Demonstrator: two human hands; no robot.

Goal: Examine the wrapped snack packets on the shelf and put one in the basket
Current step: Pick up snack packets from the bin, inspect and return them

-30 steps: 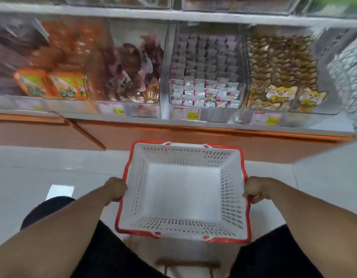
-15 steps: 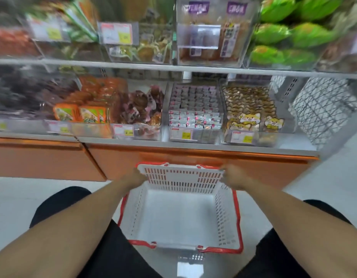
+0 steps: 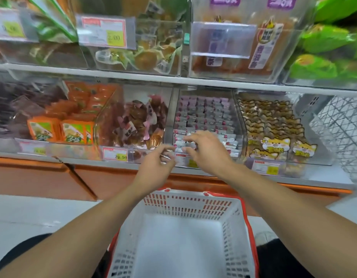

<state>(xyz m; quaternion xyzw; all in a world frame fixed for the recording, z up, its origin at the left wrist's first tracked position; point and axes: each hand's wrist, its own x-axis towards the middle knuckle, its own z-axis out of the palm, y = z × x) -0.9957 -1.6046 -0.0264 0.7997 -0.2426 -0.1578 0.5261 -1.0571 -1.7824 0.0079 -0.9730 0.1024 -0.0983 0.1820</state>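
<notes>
Both hands [image 3: 203, 149] loose-fingered, nothing held

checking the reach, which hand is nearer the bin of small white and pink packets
Right. The right hand is over the front of the bin of small white and pink packets, fingers at the packets. The left hand is lower and left, by the bin's front corner.

Pale tiled floor [image 3: 33, 215] beneath orange shelf base [image 3: 43, 177].

A shop: price tags [image 3: 115, 153] front shelved bins of wrapped snacks [image 3: 201, 125].
</notes>
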